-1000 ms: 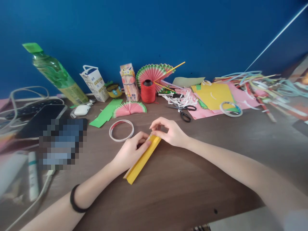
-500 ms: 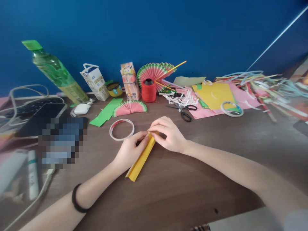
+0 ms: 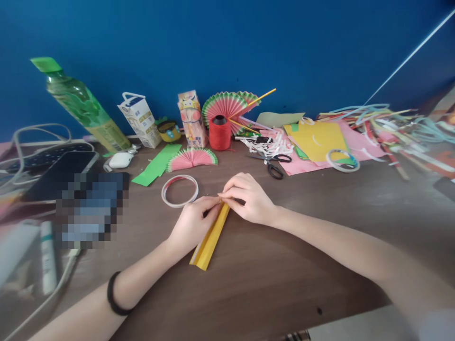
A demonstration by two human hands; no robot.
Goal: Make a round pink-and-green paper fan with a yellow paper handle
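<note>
Your left hand [image 3: 192, 225] and right hand [image 3: 247, 199] meet at the far end of the folded yellow paper strip [image 3: 210, 237], fingers curled and pinching it from both sides. The strip lies on the brown table [image 3: 284, 265], running from your fingertips back toward you, beside the left palm. A tape ring [image 3: 179, 191] sits just beyond the left hand. Scissors [image 3: 273, 166] lie just past the right hand, a red thread spool [image 3: 219, 134] farther back.

A dark wooden tabletop [image 3: 270, 279] carries a tape ring [image 3: 179, 191] just beyond the left hand [image 3: 192, 225], scissors [image 3: 274, 166] beyond the right hand [image 3: 249, 199].
</note>
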